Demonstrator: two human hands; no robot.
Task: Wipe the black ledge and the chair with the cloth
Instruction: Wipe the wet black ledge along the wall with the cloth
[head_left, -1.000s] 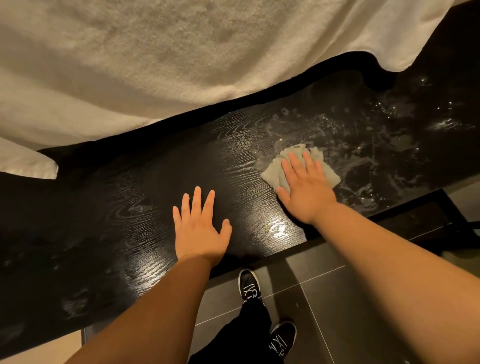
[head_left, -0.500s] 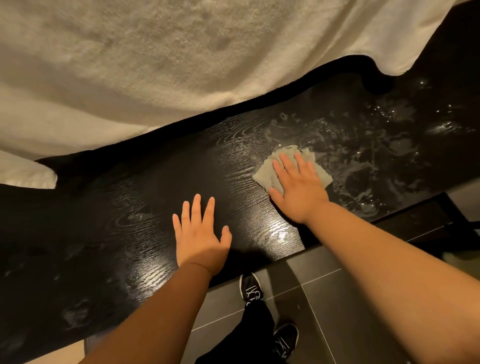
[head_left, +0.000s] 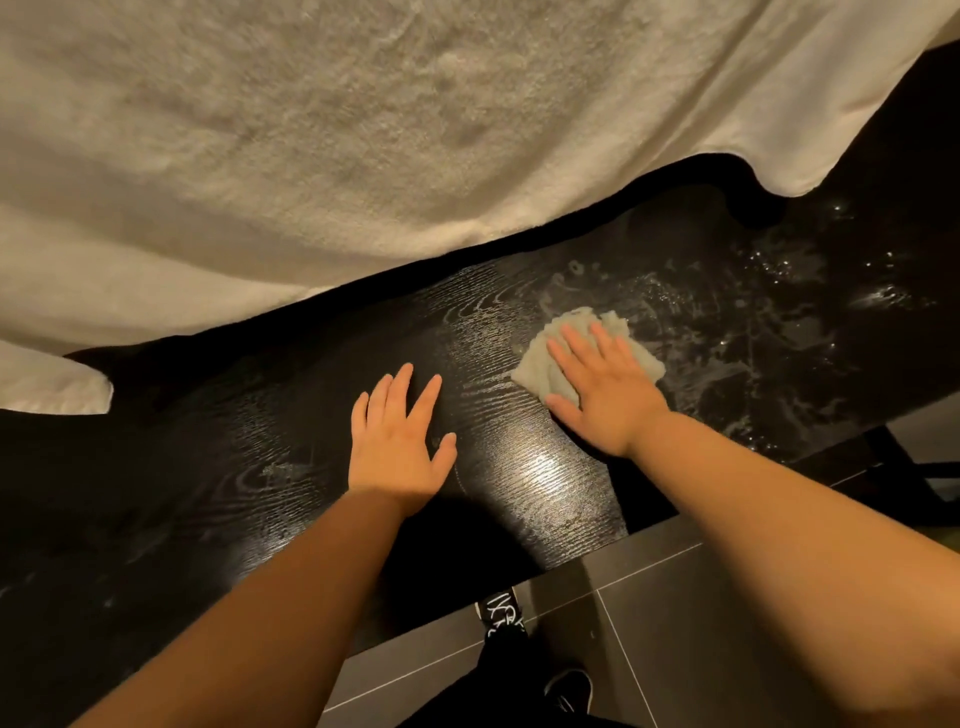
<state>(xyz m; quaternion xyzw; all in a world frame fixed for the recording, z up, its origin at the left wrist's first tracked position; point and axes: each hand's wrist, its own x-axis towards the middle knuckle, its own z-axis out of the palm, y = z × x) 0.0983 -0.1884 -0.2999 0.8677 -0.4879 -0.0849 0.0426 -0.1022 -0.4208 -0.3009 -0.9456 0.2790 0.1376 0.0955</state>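
The right hand (head_left: 605, 395) presses flat, fingers straight, on the pale cloth (head_left: 545, 371) atop the wet black ledge (head_left: 260, 467); the left hand (head_left: 397, 452) rests open beside it, holding nothing.

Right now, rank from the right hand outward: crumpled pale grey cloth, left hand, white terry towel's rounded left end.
1. Crumpled pale grey cloth: under the right hand.
2. Left hand: to its left, on the black wooden ledge.
3. White terry towel's rounded end: far left.

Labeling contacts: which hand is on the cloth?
The right hand, flat on the crumpled pale grey cloth; the left hand rests bare on the black wooden ledge.
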